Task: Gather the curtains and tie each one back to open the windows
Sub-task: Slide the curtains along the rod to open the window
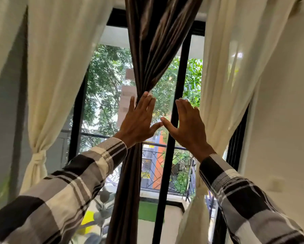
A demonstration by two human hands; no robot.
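Nearest, two forearms in black, grey and cream checked sleeves [77,182] reach up and forward from the bottom corners. Beyond the cuffs, both hands are raised flat with fingers straight and loosely spread, clamped on nothing. The left hand [139,120] lies against the pinched waist of the dark brown curtain [156,41], fingertips touching the cloth. The right hand [188,124] is held up just beside it, in front of the black window frame [176,103]; the two thumb tips nearly meet.

The brown curtain hangs in the middle, fanning wide at the top, narrowing behind the left hand, then falling straight down. It looks satiny and soft, likely slippery and fairly light, so the best hold is probably around that narrow waist, with the whole hand wrapped round the folds.

Further out, a cream curtain on the left [56,67] is already knotted back low down at its tie [39,159]. Another cream curtain on the right [227,76] is drawn aside and gathered low, its fastening unclear.

Farthest, through the glass, are a balcony railing [165,164] and green trees [109,76].
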